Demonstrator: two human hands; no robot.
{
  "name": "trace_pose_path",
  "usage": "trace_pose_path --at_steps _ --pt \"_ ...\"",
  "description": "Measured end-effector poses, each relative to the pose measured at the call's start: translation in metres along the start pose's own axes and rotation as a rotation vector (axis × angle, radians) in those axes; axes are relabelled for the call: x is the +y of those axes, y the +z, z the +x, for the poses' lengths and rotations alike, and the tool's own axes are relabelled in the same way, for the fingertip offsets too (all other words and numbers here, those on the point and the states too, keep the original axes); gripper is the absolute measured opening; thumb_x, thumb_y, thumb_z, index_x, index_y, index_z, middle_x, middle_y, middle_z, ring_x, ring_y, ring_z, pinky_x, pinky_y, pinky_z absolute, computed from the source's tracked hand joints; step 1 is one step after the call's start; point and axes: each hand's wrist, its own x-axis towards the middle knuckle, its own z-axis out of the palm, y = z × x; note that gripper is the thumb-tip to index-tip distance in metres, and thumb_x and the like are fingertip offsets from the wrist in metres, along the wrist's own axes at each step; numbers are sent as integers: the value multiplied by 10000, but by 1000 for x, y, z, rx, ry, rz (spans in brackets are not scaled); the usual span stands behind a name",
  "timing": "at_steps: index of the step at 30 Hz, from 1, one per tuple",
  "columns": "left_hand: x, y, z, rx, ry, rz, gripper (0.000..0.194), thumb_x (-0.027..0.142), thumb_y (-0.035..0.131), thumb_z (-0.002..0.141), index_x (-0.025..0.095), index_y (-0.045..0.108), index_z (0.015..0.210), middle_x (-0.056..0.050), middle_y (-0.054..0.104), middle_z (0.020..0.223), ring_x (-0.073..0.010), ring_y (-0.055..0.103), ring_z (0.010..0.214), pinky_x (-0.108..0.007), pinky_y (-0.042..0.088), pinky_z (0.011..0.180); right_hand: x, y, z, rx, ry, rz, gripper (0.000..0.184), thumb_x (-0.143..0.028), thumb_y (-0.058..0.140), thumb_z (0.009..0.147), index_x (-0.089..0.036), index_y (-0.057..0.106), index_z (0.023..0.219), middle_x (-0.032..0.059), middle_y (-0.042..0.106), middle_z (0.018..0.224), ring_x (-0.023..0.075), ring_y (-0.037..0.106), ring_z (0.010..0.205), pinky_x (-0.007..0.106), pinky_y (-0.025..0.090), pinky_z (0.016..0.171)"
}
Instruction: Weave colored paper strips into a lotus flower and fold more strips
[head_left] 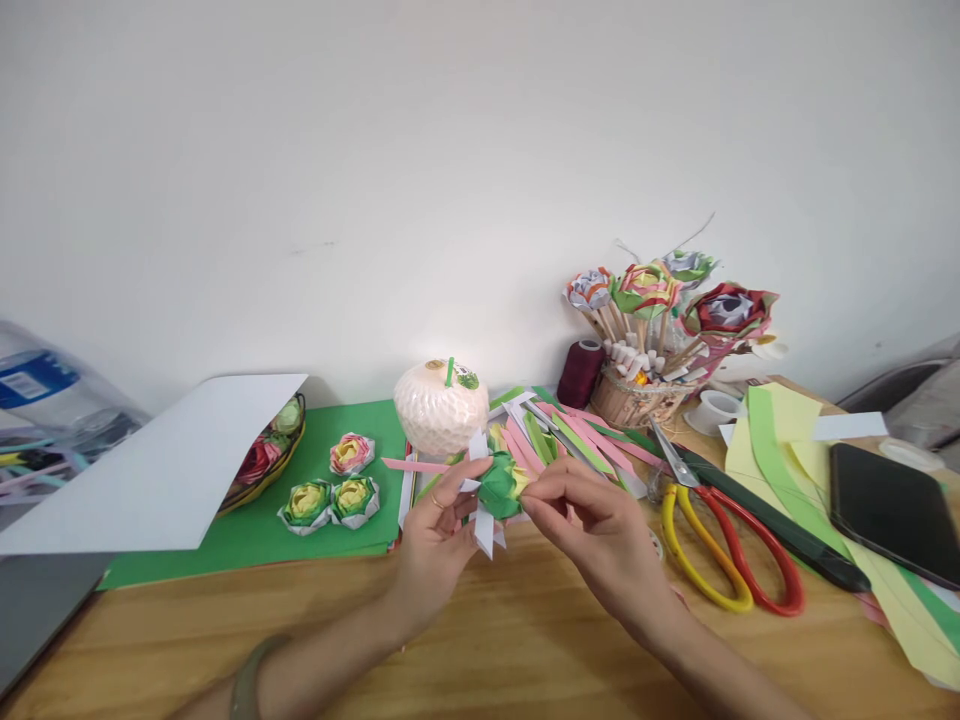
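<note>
Between my two hands, above the wooden table, is a folded paper flower (498, 486) with green outer petals, a yellow inner part and white strips sticking out. My left hand (439, 530) wears a ring and grips the flower from its left side, fingers curled behind it. On the right, the thumb and forefinger of my right hand (592, 525) pinch at the yellow petals. Just behind the hands lies a pile of cut paper strips (547, 430) in pink, green and white.
Three finished paper flowers (330, 490) rest on green paper (225, 565) at the left. A white textured ornament (441, 405) stands by the wall. Red-and-yellow scissors (724, 540), a black phone (892, 510) and a pot of paper flowers (637, 395) are at the right.
</note>
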Motion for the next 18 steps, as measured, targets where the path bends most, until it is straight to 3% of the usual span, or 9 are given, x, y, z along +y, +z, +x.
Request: trace_pose_path --at_steps 6,11,18 --pt "-1 -1 -2 -9 7 18 386 206 698 674 245 635 1054 -74 639 1108 -199 640 892 -263 548 706 0 0 -3 31 -78 -24 103 -198 586 789 -191 638 700 11 562 648 119 501 575 229 414 498" --pt "-3 -1 -2 -5 -13 4 393 217 695 679 248 625 1064 -72 659 1051 -199 644 855 -288 555 679 1 0 -3 6 -91 54 80 -204 604 783 -196 659 726 11 579 664 122 525 590 226 417 498" --pt "-4 -4 -3 -2 66 61 361 204 679 697 249 641 1053 -73 591 1189 -252 539 1104 -359 465 912 -2 0 0 -7 -57 64 78 -224 638 753 -190 636 683 2 558 639 118 507 567 223 418 499"
